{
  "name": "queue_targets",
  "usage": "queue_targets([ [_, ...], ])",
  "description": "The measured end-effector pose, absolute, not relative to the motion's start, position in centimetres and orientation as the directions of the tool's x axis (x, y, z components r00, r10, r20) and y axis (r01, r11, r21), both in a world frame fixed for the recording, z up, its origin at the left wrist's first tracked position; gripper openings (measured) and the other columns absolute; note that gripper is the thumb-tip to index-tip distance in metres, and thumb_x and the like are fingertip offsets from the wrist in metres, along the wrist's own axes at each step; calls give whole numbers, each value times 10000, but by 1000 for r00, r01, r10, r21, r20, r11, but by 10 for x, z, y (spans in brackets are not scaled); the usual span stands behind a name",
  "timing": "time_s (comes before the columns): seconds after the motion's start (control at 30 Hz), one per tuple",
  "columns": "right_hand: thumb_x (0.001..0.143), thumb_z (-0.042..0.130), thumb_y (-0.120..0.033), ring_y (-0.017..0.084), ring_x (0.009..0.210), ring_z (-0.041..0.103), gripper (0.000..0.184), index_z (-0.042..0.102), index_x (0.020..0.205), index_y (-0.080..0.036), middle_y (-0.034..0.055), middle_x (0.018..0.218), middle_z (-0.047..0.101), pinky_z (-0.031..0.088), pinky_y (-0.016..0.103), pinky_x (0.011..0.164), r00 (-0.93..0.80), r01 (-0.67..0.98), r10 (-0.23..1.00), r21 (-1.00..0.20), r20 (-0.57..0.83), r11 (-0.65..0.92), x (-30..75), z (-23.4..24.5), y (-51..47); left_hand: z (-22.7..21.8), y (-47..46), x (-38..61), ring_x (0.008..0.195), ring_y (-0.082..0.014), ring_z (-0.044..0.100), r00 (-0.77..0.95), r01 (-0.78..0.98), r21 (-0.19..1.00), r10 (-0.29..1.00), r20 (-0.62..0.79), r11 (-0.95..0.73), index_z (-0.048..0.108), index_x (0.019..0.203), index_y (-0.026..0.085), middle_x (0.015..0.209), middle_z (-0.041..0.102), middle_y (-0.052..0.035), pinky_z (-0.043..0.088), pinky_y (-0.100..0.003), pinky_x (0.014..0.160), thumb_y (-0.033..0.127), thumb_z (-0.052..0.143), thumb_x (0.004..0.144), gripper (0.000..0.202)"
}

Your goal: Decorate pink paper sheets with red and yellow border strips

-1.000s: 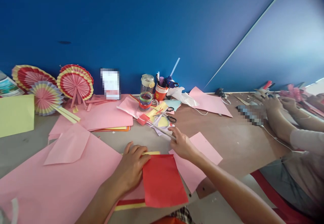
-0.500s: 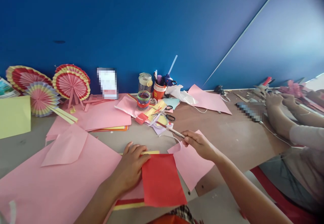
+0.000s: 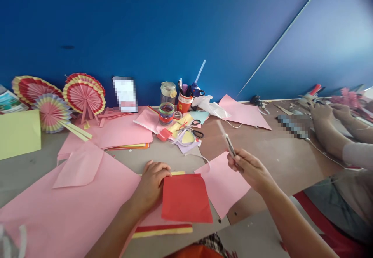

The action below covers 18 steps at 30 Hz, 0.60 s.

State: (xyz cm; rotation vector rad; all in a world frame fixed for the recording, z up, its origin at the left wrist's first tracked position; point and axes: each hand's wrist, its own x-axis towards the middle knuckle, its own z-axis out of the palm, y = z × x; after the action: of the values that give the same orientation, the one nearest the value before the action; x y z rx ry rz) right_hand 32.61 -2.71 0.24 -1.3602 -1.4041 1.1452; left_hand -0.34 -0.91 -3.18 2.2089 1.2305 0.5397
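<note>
"On the desk (image 3: 271,161), what's done?"
"Pleated fans (image 3: 84,95) look finished; the red sheet (image 3: 186,199) lies unpleated, the left hand (image 3: 153,176) resting loosely at its far-left corner."
"And the right hand (image 3: 252,168)?"
"Apart, gripping a slim tool (image 3: 229,145)."

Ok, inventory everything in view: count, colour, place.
Red sheet: one, red, front centre.
Slim tool: one, greyish, right of centre.
Pink sheets: several, pink, left and right.
Lime sheet: one, lime, far left.
Paper fans: several, multicoloured, rear left.
Screen: one, whitish, rear left.
Bottle: one, clear, rear centre.
Banded jar: one, multicoloured, before bottle.
Cup: one, red, right of bottle.
Scissors: at least one pair, dark handles, centre.
Tabletop: two parts, grey and brown, beneath.
Wall: one, blue, behind.
Co-worker: one, pale sleeve, far right.
Left grip: one, left of red sheet.
Right grip: one, around slim tool.
</note>
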Motion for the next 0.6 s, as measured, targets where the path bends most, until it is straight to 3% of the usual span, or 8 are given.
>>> queue_targets([
  [0.1, 891, 521, -417, 134, 635, 430, 269, 581, 1081, -237, 23, 814, 493, 345, 288, 581, -10, 101, 1000, -994, -28, -27, 328, 4, -36, -29, -11, -3, 963, -201, 573, 518, 645, 609, 850, 96, -462, 660, 862, 236, 1032, 649, -45, 266, -509, 1051, 149, 446, 844, 232],
  [0.3, 837, 592, -412, 115, 609, 390, 312, 583, 1079, -215, -17, 733, 411, 322, 266, 562, -51, 116, 988, -984, -144, -137, 316, 3, -40, -21, -17, -13, 1154, -230, 500, 633, 641, 543, 774, 25, -542, 610, 1098, 299, 1220, 581, -41, 169, -605, 1099, 125, 403, 851, 366],
  [0.43, 821, 585, -425, 104, 583, 377, 348, 573, 1075, -187, -31, 695, 413, 319, 254, 553, -58, 190, 968, -955, -243, -228, 301, -1, -42, -28, -18, -21, 1239, -194, 455, 648, 626, 548, 761, 32, -555, 528, 1239, 281, 1318, 541, -47, 216, -528, 1125, 40, 304, 847, 513],
  [0.6, 824, 538, -419, 116, 579, 405, 328, 597, 1029, -171, -44, 627, 416, 343, 248, 558, -40, 353, 961, -904, -273, -243, 287, -12, -39, -29, -15, -15, 1154, -212, 518, 550, 694, 503, 830, 90, -515, 574, 1174, 222, 1246, 586, -69, 357, -438, 1046, 43, 347, 838, 443],
])
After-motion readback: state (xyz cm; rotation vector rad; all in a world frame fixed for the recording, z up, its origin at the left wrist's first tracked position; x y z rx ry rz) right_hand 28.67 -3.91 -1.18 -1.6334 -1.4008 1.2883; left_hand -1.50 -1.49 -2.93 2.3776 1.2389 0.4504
